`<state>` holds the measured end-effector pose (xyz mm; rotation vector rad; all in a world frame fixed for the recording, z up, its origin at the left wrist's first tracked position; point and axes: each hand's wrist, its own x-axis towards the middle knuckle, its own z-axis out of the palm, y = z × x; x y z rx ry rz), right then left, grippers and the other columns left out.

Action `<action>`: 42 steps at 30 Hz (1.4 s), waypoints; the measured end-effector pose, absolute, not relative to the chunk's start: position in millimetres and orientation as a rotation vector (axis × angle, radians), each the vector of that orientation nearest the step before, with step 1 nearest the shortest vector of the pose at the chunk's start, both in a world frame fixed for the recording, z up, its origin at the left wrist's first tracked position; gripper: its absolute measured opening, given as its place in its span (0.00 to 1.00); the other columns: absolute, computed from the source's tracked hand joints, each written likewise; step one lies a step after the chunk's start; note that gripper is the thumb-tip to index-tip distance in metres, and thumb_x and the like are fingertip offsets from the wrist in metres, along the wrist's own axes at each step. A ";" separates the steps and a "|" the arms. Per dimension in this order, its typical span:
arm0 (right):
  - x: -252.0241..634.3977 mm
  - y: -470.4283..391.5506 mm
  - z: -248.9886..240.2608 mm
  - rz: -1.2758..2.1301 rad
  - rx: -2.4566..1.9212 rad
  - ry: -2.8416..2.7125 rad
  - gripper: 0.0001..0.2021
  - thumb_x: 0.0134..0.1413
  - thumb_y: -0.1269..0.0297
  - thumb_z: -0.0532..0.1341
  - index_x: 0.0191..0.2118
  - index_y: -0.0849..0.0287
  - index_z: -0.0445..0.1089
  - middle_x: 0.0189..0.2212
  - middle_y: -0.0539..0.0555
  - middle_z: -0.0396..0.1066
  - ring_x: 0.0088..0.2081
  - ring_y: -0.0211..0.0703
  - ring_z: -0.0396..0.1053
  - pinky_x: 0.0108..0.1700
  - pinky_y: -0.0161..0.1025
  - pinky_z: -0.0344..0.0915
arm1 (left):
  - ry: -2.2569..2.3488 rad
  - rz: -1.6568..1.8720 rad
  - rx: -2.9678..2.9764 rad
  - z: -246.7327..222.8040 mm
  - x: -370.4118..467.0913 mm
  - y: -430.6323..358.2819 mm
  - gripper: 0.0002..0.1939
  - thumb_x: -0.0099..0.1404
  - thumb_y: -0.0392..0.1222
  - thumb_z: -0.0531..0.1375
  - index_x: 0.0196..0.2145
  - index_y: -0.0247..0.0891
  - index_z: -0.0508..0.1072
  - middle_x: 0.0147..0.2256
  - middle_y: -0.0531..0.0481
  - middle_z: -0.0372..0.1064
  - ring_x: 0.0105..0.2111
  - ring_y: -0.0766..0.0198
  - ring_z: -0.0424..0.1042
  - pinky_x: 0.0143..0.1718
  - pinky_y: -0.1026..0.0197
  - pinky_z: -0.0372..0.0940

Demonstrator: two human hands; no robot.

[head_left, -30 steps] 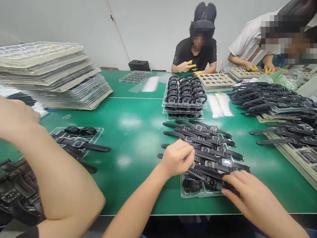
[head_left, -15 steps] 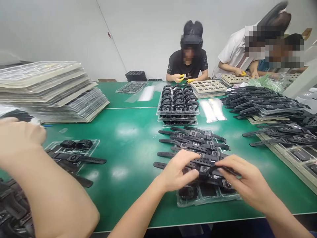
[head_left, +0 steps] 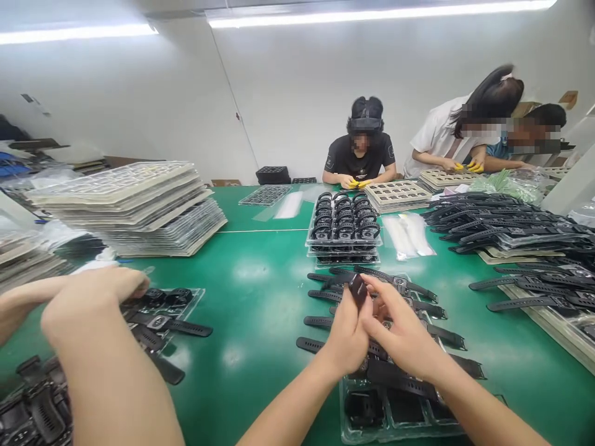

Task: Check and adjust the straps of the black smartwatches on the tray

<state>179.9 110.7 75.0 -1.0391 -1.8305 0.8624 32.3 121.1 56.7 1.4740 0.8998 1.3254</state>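
Close together over the tray, my left hand and my right hand are both closed on a smartwatch with a dark, shiny case. Its case is raised above the fingers, while much of its strap is hidden by my hands. Beneath them, several black smartwatches lie with straps stretched out across a clear plastic tray. One watch with its strap curled sits in the tray's near left pocket.
A co-worker's arm reaches in from the left over another tray of watches. Further back are a tray stack of looped watches, tall tray stacks, plastic sleeves and piled watches. People sit and lean across the table.
Both hands have come together and lifted a smartwatch from above the tray. The camera view has tilted up. The co-worker's hand at left has moved down to the left tray.
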 end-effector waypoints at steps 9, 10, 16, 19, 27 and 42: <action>175.7 110.3 51.2 1.076 -1.099 -1.865 0.36 0.61 0.64 0.62 0.72 0.46 0.49 0.57 0.56 0.69 0.51 0.49 0.70 0.52 0.49 0.69 | 0.702 1.316 0.985 42.7 32.8 118.0 0.25 0.69 0.46 0.56 0.63 0.48 0.61 0.36 0.51 0.68 0.37 0.60 0.69 0.42 0.56 0.69; 173.8 110.3 49.9 1.104 -1.093 -1.860 0.36 0.62 0.65 0.61 0.72 0.47 0.49 0.52 0.55 0.72 0.47 0.48 0.71 0.50 0.48 0.69 | 0.728 1.340 0.948 42.0 32.9 119.4 0.23 0.71 0.49 0.56 0.62 0.48 0.62 0.34 0.52 0.66 0.34 0.62 0.68 0.40 0.57 0.69; 170.7 109.3 51.4 1.549 -1.056 -1.395 0.29 0.68 0.56 0.56 0.69 0.51 0.49 0.22 0.42 0.68 0.24 0.40 0.65 0.30 0.37 0.62 | 0.952 1.527 0.767 42.3 27.8 130.5 0.21 0.60 0.52 0.71 0.45 0.42 0.70 0.34 0.54 0.70 0.34 0.66 0.71 0.40 0.62 0.67; 172.9 109.2 49.4 1.858 -0.866 -0.979 0.20 0.59 0.52 0.65 0.54 0.52 0.67 0.19 0.42 0.64 0.18 0.34 0.55 0.24 0.32 0.53 | 0.738 1.459 0.568 49.1 21.3 131.9 0.25 0.58 0.46 0.70 0.51 0.43 0.69 0.45 0.48 0.74 0.38 0.62 0.75 0.43 0.58 0.69; 177.3 103.3 43.5 1.743 -0.735 -0.783 0.22 0.39 0.57 0.78 0.44 0.53 0.81 0.39 0.57 0.79 0.31 0.42 0.71 0.30 0.36 0.63 | 0.682 1.398 0.381 46.7 21.1 138.0 0.26 0.56 0.47 0.75 0.49 0.37 0.74 0.43 0.46 0.77 0.37 0.65 0.76 0.44 0.62 0.71; 173.8 114.0 28.7 1.185 -1.073 -1.096 0.24 0.55 0.43 0.68 0.48 0.56 0.72 0.26 0.48 0.69 0.25 0.40 0.66 0.26 0.37 0.66 | 0.961 1.457 0.605 28.3 33.2 140.6 0.20 0.60 0.39 0.66 0.51 0.43 0.71 0.44 0.49 0.74 0.40 0.61 0.76 0.40 0.60 0.70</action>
